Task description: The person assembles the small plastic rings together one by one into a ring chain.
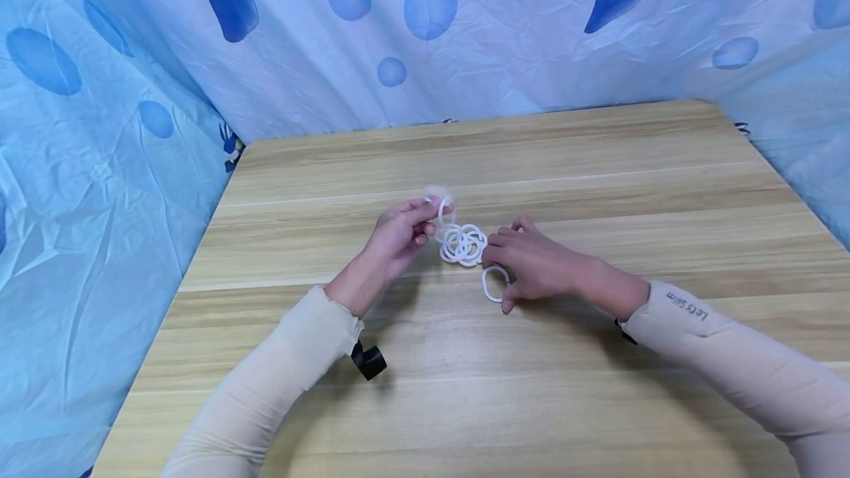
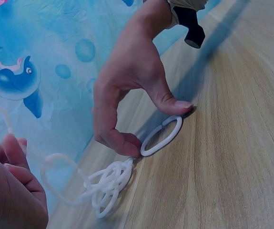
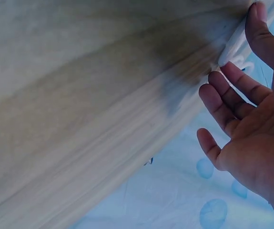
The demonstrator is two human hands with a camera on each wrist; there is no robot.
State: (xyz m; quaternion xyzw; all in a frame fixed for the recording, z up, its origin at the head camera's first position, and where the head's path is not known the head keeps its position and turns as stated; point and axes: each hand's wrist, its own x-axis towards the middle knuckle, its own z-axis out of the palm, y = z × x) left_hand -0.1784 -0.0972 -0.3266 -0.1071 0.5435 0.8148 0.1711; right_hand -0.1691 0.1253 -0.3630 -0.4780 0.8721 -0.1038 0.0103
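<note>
Head view: left hand (image 1: 398, 236) pinches a lifted ring (image 1: 444, 209) (blurred); right hand (image 1: 534, 264) pinches a flat ring (image 1: 494, 284).

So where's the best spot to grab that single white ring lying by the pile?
Probably the ring's long sides, pinched from above. It lies flat on the table, so a sideways approach has little to catch. The right hand already has thumb and a fingertip on it; the pile crowds the far end.
</note>
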